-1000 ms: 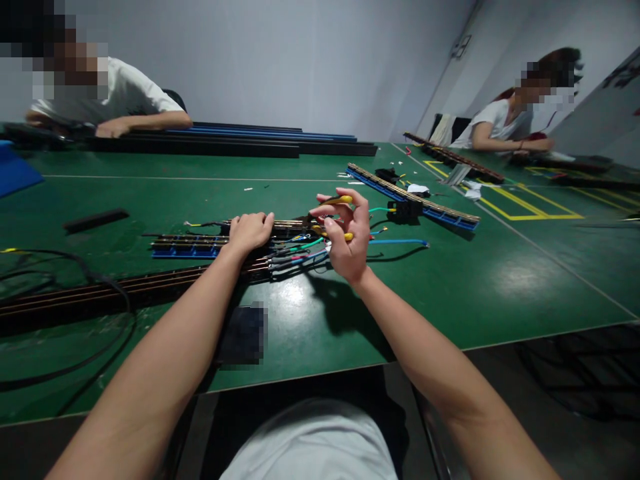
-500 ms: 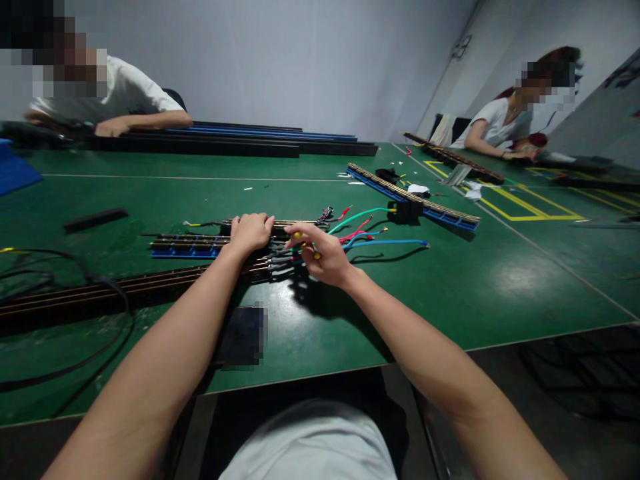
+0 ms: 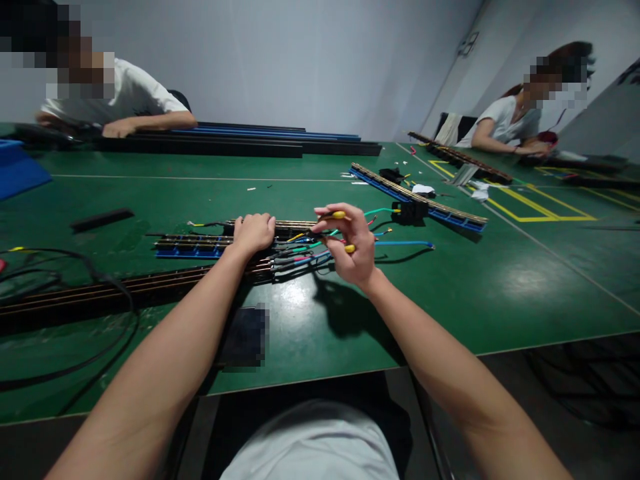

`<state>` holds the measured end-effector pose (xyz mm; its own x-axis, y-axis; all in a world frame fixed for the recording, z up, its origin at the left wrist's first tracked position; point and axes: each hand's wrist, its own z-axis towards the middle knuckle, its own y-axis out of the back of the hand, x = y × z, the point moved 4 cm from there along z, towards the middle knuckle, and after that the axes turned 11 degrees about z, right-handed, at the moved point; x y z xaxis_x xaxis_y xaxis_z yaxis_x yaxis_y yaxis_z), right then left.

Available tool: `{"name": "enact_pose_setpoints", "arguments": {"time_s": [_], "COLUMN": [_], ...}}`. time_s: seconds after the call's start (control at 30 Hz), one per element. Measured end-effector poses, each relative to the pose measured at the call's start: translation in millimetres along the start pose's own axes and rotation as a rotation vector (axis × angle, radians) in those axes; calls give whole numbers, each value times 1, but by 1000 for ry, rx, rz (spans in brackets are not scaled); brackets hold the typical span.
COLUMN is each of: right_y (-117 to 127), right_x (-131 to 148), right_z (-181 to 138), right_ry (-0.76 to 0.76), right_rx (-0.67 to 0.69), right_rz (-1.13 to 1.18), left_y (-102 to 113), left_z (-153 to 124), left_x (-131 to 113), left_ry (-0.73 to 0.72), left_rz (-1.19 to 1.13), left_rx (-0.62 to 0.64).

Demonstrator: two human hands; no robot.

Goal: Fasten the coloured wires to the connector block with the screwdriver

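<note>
Head view of the bench: your left hand (image 3: 254, 233) lies palm down across the black bar (image 3: 295, 230) and the end of the blue bar (image 3: 190, 247), its fingers together and bent over the far side; how tightly they close cannot be told. Your right hand (image 3: 356, 250) is curled around the yellow-handled pliers (image 3: 339, 215), the handles spread between fingers and thumb, the tool's head pointing left above the wires (image 3: 300, 259); whether it bites on a wire is too small to tell. The bars lie side by side on the green table (image 3: 475, 280), just left of the pliers, with the long bar (image 3: 150, 287) nearest you. Judged by look, the bars are stiff, long and probably awkward to balance, with smooth metal strips that may let a palm slide; take hold of them by the body, near the wired end, and press flat. The wires are likely light, limp and springy, weakest where they join the bar; pinch them a little out from that joint. The pliers are presumably small and rigid, best held by the yellow grips.
</note>
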<state>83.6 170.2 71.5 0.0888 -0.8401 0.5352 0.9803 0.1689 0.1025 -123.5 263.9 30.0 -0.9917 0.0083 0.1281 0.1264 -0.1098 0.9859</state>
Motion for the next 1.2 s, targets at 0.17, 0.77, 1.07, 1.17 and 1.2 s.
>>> {"name": "enact_pose_setpoints", "arguments": {"time_s": [0.17, 0.77, 1.07, 1.17, 1.2], "right_y": [24, 26, 5, -7, -14], "right_x": [12, -7, -3, 5, 9], "right_z": [8, 9, 2, -5, -8], "right_ry": [-98, -313, -341, -189, -96], "right_rx": [-301, -366, -184, 2, 109], "right_rz": [96, 120, 30, -96, -147], "left_y": [1, 0, 0, 1, 1], "left_z": [-1, -1, 0, 0, 0], "left_x": [-1, 0, 0, 0, -1], "left_ry": [5, -3, -5, 1, 2], "left_rz": [11, -10, -11, 1, 5], "left_rx": [1, -2, 1, 2, 0]}}
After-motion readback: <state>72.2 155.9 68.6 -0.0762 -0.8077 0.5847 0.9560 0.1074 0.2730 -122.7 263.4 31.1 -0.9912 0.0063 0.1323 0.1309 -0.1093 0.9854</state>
